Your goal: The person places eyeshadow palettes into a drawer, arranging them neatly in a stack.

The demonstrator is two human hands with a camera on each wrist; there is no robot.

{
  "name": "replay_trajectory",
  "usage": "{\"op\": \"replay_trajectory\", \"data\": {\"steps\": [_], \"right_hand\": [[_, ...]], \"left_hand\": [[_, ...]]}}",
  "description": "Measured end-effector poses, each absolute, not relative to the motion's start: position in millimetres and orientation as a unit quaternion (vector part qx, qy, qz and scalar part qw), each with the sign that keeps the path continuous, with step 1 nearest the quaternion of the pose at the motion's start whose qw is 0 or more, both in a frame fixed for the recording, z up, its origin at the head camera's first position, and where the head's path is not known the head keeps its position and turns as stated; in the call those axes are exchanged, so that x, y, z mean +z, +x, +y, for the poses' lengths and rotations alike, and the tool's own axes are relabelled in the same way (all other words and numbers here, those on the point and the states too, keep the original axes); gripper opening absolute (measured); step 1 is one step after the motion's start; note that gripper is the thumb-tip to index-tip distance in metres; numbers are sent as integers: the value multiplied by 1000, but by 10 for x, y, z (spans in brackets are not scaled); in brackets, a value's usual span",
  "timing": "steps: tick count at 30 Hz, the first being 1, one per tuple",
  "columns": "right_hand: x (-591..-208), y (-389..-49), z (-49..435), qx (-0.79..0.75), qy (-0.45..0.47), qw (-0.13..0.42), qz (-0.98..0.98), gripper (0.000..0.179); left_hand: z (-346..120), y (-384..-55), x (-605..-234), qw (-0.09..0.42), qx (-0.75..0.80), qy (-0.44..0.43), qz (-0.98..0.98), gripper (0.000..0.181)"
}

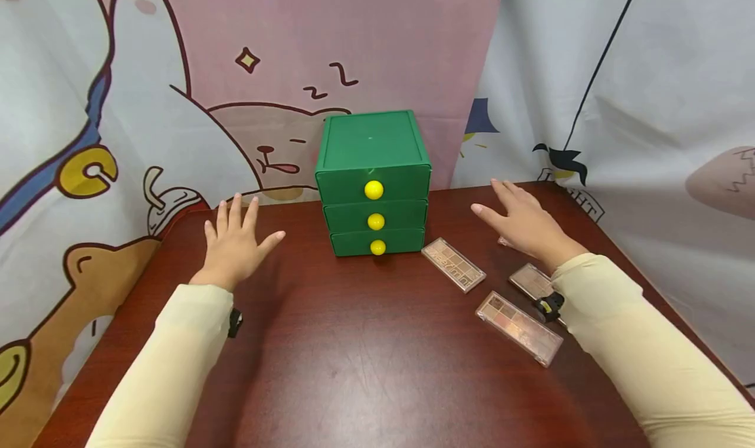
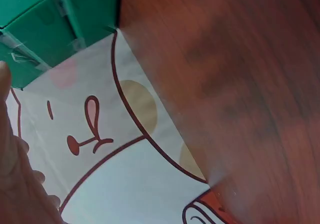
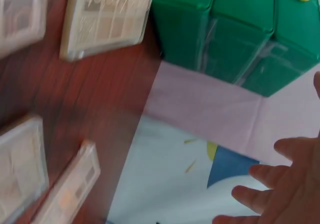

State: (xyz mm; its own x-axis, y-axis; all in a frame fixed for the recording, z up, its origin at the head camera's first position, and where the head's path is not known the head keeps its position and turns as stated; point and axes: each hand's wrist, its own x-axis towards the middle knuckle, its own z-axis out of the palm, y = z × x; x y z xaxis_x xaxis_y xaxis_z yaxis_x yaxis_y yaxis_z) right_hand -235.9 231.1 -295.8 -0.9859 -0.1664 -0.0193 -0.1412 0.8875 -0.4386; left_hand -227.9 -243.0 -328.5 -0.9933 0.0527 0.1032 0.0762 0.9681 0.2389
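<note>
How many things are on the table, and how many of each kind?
Green drawer box: 1
Yellow knobs on its drawers: 3
Eyeshadow palettes: 4, one mostly hidden under the right hand
Hands over the table: 2, with the left hand held flat
Total: 5 things on the table, counting the box with its knobs as 1.

In the head view the right hand (image 1: pixel 525 225) covers nearly all of one eyeshadow palette (image 1: pixel 504 242), and the sleeve (image 1: pixel 643 343) hides part of another palette (image 1: pixel 533 281). The left wrist view is blurred across the counter (image 2: pixel 240 84) and shows only a sliver of the left hand (image 2: pixel 15 179) at its edge. In the right wrist view the picture's edge cuts off the green drawer box (image 3: pixel 235 29) and three palettes at the left.
</note>
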Motion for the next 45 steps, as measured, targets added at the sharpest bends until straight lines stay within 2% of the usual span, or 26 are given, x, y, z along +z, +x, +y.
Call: {"op": "replay_trajectory", "data": {"steps": [13, 21, 30, 39, 45], "right_hand": [[-2948, -2337, 1793, -361, -70, 7, 930, 82], [-2972, -2344, 1489, -430, -81, 41, 898, 74], [-2995, -2374, 1183, -478, -89, 52, 872, 65], [-3050, -2463, 954, -544, -70, 83, 832, 59], [-3051, -2499, 795, -576, -56, 100, 810, 58]], "left_hand": [[-1979, -2508, -3123, 82, -284, -46, -954, 82], [-1742, -2678, -2875, 105, -395, -72, -910, 69], [-1576, -2791, -2692, 48, -482, -75, -872, 65], [-1528, -2918, -2598, 32, -531, -32, -846, 50], [-1517, -2992, -2573, 16, -550, -17, -835, 46]]}}
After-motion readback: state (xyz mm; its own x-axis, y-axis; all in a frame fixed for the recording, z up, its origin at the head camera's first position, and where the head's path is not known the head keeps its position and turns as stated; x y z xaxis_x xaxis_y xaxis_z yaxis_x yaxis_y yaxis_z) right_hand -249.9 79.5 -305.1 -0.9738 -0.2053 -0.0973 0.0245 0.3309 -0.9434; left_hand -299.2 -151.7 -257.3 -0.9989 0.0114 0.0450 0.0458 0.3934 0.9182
